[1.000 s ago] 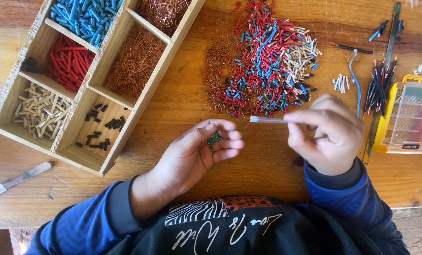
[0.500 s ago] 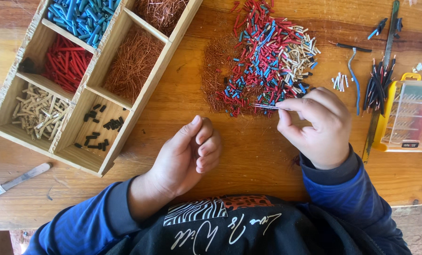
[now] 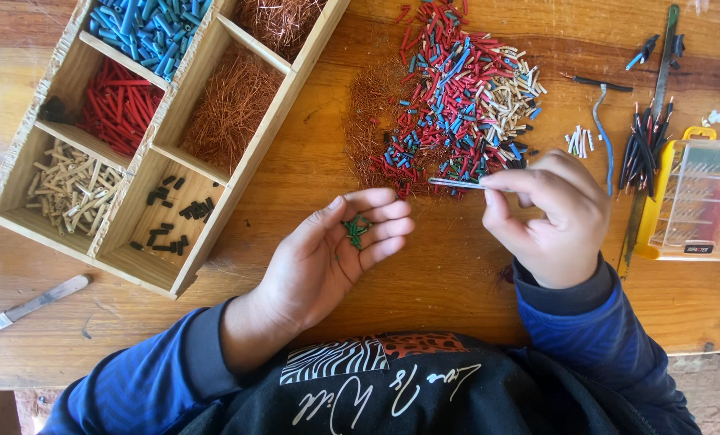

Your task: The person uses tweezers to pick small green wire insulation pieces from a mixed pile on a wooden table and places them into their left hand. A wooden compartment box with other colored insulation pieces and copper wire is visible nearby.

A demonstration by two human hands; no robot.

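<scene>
Green bits (image 3: 356, 229) now show; left hands (image 3: 336, 250) reopened.

yellow clear-lidded tool case (image 3: 688, 201), far right, small white label

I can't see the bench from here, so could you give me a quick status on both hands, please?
Left hand open, palm up, cupping green pieces. Right hand pinching tweezers at the mixed pile. Nothing between them.
</scene>
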